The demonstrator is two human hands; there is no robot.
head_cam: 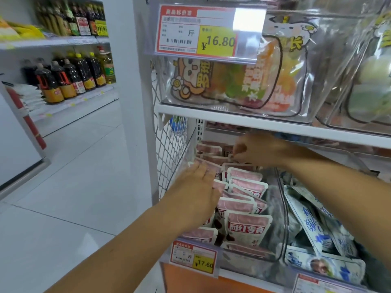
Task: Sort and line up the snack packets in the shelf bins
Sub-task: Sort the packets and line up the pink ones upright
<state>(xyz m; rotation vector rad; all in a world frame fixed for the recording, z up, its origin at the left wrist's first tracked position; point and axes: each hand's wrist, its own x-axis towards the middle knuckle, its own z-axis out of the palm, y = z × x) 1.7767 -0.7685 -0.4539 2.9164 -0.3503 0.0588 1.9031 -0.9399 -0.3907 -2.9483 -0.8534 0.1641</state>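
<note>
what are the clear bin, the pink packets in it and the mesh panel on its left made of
Clear bin: seemingly rigid transparent plastic, glossy; packets show through its wall and light glints off it.
Pink packets: likely thin plastic film, slightly shiny, with flat sealed edges.
Mesh panel: probably white-coated metal wire; thin strands crossing in a diamond grid.

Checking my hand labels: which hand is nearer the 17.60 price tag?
Left. The left hand rests on the pink packets behind the price tag; the right hand pinches a packet at the back of the bin.
</note>
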